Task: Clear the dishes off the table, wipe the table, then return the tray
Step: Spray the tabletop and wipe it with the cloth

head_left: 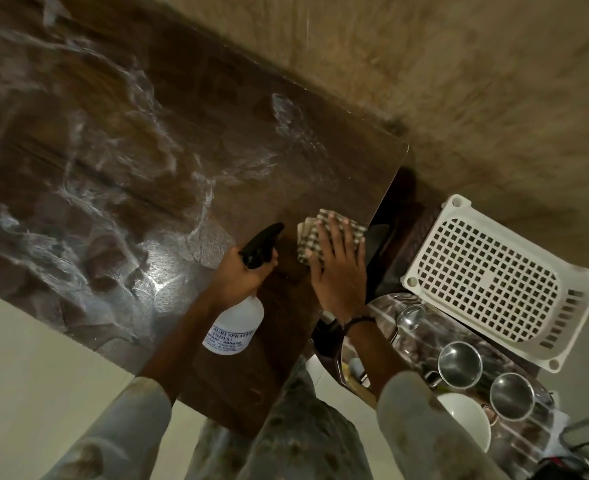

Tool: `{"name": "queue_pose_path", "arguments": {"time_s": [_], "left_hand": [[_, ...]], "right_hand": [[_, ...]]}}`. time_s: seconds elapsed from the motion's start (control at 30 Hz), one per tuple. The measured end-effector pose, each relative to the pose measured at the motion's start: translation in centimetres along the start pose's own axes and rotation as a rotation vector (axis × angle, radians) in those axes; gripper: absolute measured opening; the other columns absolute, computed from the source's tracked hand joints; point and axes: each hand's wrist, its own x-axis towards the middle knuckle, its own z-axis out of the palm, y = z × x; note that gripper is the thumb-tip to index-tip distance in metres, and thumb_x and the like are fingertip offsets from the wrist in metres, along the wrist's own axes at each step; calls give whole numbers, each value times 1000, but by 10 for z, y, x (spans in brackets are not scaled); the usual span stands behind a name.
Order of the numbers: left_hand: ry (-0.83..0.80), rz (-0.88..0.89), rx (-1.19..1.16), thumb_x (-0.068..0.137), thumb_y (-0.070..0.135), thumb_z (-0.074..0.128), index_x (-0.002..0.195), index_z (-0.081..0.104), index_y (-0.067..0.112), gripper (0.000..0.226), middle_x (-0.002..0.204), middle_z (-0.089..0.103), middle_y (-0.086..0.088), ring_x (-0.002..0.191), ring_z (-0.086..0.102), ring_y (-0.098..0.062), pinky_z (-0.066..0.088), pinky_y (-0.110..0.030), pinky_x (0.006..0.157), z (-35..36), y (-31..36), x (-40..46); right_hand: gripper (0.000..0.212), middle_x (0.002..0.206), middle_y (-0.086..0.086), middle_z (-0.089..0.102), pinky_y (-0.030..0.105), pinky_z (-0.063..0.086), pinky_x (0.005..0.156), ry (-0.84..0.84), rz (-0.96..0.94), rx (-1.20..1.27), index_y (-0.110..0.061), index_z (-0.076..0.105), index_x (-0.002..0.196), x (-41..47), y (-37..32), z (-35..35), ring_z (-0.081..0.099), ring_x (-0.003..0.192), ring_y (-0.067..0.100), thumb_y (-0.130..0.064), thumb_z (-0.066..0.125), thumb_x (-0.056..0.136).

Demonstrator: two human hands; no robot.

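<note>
Table: dark wood top, streaked with wet foamy smears across its left and middle, no dishes on it. Left hand clenched round the neck of a white spray bottle with black trigger, held just above the near edge; right hand flat, fingers spread, pressing a folded checked cloth onto the table's right near corner. To the right, off the table: white perforated tray, and nearer on a side surface a spoon, two steel cups side by side, and a white bowl.
</note>
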Motion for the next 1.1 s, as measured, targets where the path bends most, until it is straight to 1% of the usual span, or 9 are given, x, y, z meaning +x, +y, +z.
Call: {"name": "queue_pose_path", "arguments": {"time_s": [0.1, 0.23, 0.3, 0.37, 0.53, 0.8, 0.87, 0.97, 1.1], "left_hand": [[-24, 27, 51, 86, 3, 58, 96, 64, 9, 13, 95, 65, -28, 39, 48, -3, 41, -22, 44, 5, 6, 6], [0, 91, 195, 84, 21, 65, 100, 65, 7, 21, 86, 69, -17, 63, 64, -17, 52, -29, 56, 24, 37, 31], [12, 123, 245, 84, 19, 66, 100, 65, 5, 21, 79, 68, -9, 67, 64, -16, 51, -21, 57, 35, 61, 46], [1, 156, 265, 84, 12, 64, 102, 64, 1, 21, 73, 65, -7, 62, 61, -15, 47, -21, 54, 46, 82, 58], [7, 117, 344, 82, 3, 60, 100, 62, -1, 19, 63, 56, 0, 51, 53, -9, 36, -9, 38, 64, 100, 76], [27, 114, 369, 82, 3, 60, 87, 60, 7, 6, 60, 55, 0, 50, 53, -9, 38, -7, 38, 70, 107, 83], [57, 130, 363, 81, 3, 60, 84, 61, 6, 4, 58, 54, 1, 48, 51, -8, 39, -10, 41, 68, 108, 83], [90, 132, 328, 82, 4, 59, 97, 63, 2, 15, 60, 55, 2, 45, 53, -7, 40, -11, 41, 57, 108, 82], [169, 95, 294, 86, 10, 60, 101, 61, -1, 19, 65, 56, -9, 51, 51, -17, 43, -27, 50, 40, 100, 77]], "right_hand": [[60, 163, 0, 2, 48, -6, 120, -16, 100, 17, -24, 11, 154, 27, -2, -4, -6, 149, 21, -46, 14, 99], [59, 163, 2, 1, 48, -8, 120, -22, 30, 44, -22, 12, 154, 32, -2, -5, -8, 149, 22, -47, 13, 100], [59, 162, 5, 9, 51, -1, 120, 0, -27, 56, -18, 20, 153, 29, 5, -6, -1, 150, 25, -44, 18, 100], [57, 161, 6, 14, 53, 2, 120, 10, -46, 88, -17, 24, 152, 30, 8, -7, 2, 149, 25, -42, 23, 100], [54, 163, 3, 7, 48, -7, 121, -61, 7, 151, -22, 19, 153, 33, 5, -9, -7, 149, 22, -39, 30, 103], [54, 163, 0, 8, 47, -5, 121, -28, 5, 152, -23, 21, 153, 34, 8, -6, -15, 145, 13, -41, 28, 102], [55, 163, -1, 8, 46, -4, 121, 7, 30, 170, -23, 20, 153, 42, 12, -7, -10, 147, 15, -40, 32, 102], [57, 162, 4, 9, 47, -5, 121, 85, 62, 140, -20, 18, 154, 65, 23, -15, -2, 149, 22, -38, 29, 101], [58, 163, 3, 3, 47, -10, 118, 97, 226, 85, -21, 11, 154, 117, 41, -29, -4, 150, 26, -43, 25, 102]]}}
